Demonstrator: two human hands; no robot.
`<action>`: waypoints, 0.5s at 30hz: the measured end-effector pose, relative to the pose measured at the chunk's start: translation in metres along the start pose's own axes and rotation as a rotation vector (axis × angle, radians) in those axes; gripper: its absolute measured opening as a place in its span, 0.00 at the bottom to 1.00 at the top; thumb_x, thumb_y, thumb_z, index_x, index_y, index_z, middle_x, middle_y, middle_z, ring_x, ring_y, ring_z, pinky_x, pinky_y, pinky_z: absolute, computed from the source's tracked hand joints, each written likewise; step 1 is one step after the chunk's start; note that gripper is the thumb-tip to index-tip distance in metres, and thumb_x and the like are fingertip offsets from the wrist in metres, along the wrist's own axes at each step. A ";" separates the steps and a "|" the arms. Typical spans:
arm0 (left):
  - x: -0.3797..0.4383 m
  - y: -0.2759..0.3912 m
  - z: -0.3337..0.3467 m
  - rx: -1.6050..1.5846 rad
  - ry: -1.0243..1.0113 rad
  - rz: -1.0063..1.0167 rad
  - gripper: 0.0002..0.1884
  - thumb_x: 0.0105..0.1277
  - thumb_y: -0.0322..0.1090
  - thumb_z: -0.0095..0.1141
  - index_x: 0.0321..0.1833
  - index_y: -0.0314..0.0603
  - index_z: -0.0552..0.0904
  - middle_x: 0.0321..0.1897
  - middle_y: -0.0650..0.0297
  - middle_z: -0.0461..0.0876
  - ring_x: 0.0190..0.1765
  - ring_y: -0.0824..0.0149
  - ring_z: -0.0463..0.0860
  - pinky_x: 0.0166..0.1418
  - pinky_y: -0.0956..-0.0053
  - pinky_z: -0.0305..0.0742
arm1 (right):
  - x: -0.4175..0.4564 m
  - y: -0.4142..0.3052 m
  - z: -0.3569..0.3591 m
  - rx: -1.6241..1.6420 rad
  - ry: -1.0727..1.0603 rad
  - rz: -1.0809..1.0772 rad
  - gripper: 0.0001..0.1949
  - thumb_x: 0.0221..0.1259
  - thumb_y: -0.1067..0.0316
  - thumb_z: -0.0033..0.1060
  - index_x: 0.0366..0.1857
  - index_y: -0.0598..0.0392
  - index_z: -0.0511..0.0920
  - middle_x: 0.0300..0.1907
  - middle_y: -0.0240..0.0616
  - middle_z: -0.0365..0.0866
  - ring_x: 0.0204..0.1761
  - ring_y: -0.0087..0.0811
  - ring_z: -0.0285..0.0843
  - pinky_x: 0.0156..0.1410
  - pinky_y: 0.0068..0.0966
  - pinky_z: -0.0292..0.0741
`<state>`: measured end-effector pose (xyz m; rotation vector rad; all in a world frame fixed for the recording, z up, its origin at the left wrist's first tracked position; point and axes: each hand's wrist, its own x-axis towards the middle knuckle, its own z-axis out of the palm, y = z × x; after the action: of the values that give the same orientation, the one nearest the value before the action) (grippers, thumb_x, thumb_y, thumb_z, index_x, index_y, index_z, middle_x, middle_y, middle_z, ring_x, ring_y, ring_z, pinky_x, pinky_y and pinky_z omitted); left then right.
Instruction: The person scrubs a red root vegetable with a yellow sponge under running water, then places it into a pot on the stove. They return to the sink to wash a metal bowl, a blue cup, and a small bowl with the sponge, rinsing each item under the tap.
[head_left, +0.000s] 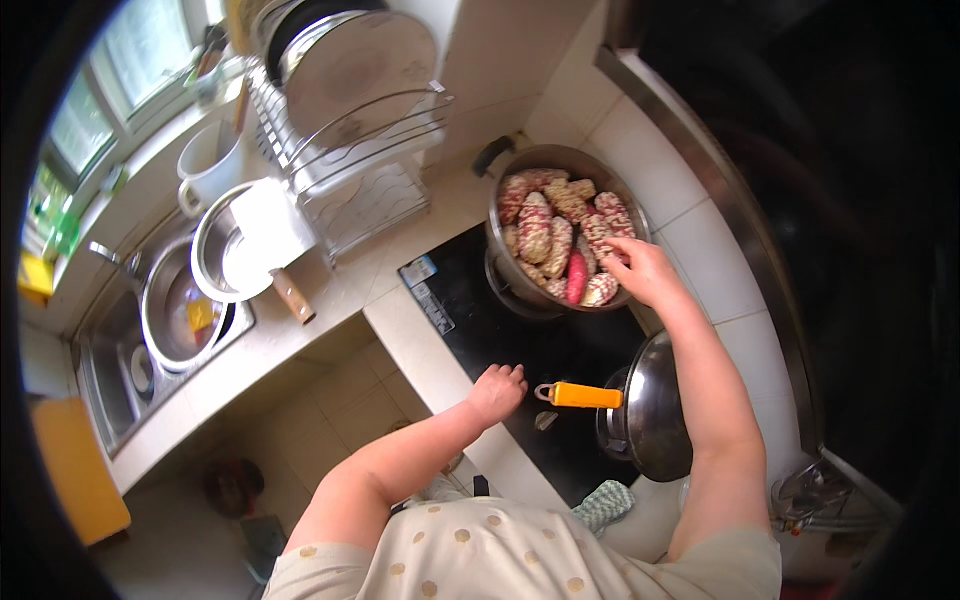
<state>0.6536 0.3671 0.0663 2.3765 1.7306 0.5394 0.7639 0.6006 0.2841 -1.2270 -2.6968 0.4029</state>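
A large metal pot (491, 225) on the far burner of a black gas cooktop (465, 300) is filled with speckled red-and-white corn cobs (535, 229) and a pink-red root, probably a sweet potato (577, 276). My right hand (637, 270) reaches over the pot's right rim, its fingertips at a corn cob; whether it grips the cob cannot be told. My left hand (501, 391) hovers or rests at the cooktop's left edge, fingers loosely curled, with nothing visible in it. Right of it, a wok or pan (660, 412) with an orange handle (585, 395) sits on the near burner.
A dish rack (367, 172) holds large lids or plates. Left of it, a cleaver with a wooden handle (292, 296) lies across a metal pot (199, 255). A basin (150, 322) stands in the sink (94, 382). A green-and-white cloth (606, 504) lies by the cooktop's near end.
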 end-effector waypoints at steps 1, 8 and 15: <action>-0.001 0.001 0.001 0.003 0.029 0.006 0.09 0.57 0.36 0.50 0.35 0.42 0.81 0.49 0.57 0.80 0.41 0.63 0.79 0.44 0.69 0.73 | -0.002 0.002 0.005 0.039 -0.012 0.011 0.19 0.55 0.56 0.62 0.50 0.51 0.80 0.44 0.44 0.84 0.47 0.46 0.81 0.53 0.36 0.76; -0.007 0.002 0.013 -0.039 0.138 -0.031 0.06 0.54 0.34 0.52 0.29 0.44 0.82 0.36 0.60 0.79 0.38 0.63 0.78 0.40 0.69 0.72 | 0.000 0.011 0.022 0.113 -0.058 -0.015 0.17 0.58 0.64 0.64 0.50 0.58 0.80 0.39 0.43 0.86 0.39 0.29 0.84 0.47 0.26 0.78; -0.013 0.006 0.021 -0.067 0.219 -0.102 0.07 0.55 0.35 0.52 0.28 0.45 0.82 0.32 0.63 0.79 0.38 0.63 0.79 0.41 0.69 0.72 | 0.012 0.011 0.018 0.069 -0.070 0.016 0.16 0.61 0.64 0.63 0.50 0.58 0.80 0.37 0.37 0.85 0.38 0.22 0.80 0.46 0.21 0.76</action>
<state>0.6630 0.3546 0.0457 2.2409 1.8759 0.8548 0.7597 0.6133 0.2636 -1.2391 -2.7073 0.5469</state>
